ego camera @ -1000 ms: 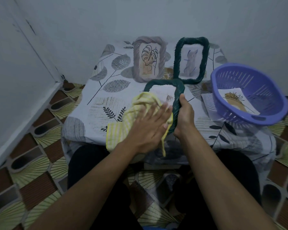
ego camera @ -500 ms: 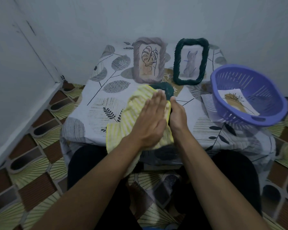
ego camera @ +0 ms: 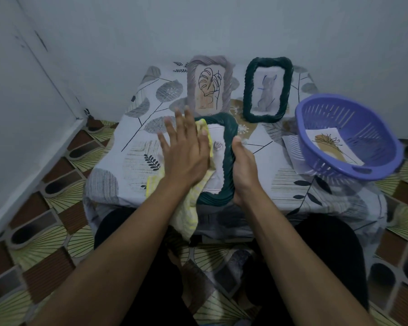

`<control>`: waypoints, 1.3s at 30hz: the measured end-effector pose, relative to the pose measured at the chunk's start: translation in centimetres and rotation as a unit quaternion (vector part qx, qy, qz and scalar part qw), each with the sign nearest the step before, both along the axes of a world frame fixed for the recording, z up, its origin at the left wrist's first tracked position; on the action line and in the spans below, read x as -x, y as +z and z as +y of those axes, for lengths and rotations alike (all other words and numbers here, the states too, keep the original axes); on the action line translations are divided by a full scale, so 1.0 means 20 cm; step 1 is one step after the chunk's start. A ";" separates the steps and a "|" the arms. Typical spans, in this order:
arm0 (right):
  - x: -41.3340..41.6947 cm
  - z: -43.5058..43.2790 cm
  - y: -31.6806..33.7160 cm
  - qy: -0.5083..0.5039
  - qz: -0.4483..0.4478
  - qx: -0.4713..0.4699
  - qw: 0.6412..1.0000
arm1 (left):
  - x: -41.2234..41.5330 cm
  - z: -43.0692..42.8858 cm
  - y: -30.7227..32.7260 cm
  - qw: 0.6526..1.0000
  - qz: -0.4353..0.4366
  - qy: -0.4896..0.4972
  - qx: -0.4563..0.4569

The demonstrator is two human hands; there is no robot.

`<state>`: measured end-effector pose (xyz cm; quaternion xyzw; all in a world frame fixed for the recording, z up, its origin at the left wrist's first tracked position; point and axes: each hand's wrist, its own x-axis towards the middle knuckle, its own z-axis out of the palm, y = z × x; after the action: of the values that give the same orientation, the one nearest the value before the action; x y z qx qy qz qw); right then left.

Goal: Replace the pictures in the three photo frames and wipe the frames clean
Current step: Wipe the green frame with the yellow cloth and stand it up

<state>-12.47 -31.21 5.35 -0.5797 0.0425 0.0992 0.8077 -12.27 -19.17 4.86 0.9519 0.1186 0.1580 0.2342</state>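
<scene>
Yellow cloth (ego camera: 199, 184) lies under the flat left hand (ego camera: 186, 149), fingers spread, pressing it against the left side of the dark green woven frame (ego camera: 227, 158). The right hand (ego camera: 243, 168) is clamped on that frame's right rail and props it tilted on the near edge of the bench (ego camera: 118, 165). So the wiping step is in hand on this frame, which already carries a small picture. Beyond the hands, a grey frame with a leaf drawing (ego camera: 210, 85) and a second green frame (ego camera: 266, 89) stand upright against the wall; to the right of the right hand, a purple basket (ego camera: 349, 135) holds a loose print.

Half a second ago the cloth and palm covered nearly the whole frame; now the left hand has slid leftward and the frame's glass and right rail show.

Next, I judge, the cloth needs working around the remaining rails while the right hand keeps the frame steady.
</scene>
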 end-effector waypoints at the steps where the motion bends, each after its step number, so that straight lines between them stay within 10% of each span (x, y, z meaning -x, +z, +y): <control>1: 0.00 0.01 0.00 0.002 -0.002 -0.002 1.000 | 0.00 -0.02 0.00 1.000 -0.003 0.000 0.009; 10: -0.03 -0.07 0.00 -0.045 -0.042 0.112 0.992 | 0.21 -0.10 -0.17 0.951 -0.038 -0.304 -0.042; 14: -0.03 -0.08 -0.01 -0.052 -0.045 0.106 0.992 | 0.21 0.00 -0.26 0.971 -0.015 -0.225 -0.083; 25: 0.01 -0.07 0.00 0.052 -0.015 0.106 0.993 | -0.02 0.12 -0.02 0.965 0.000 -0.030 0.259; 39: -0.06 -0.02 0.08 -0.149 -0.025 0.006 0.989 | 0.13 -0.04 -0.10 0.951 -0.003 -0.001 0.309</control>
<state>-11.20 -31.63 6.99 -0.5742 0.1084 -0.0372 0.8106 -14.96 -20.01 2.86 0.8328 0.1603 0.1162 0.5171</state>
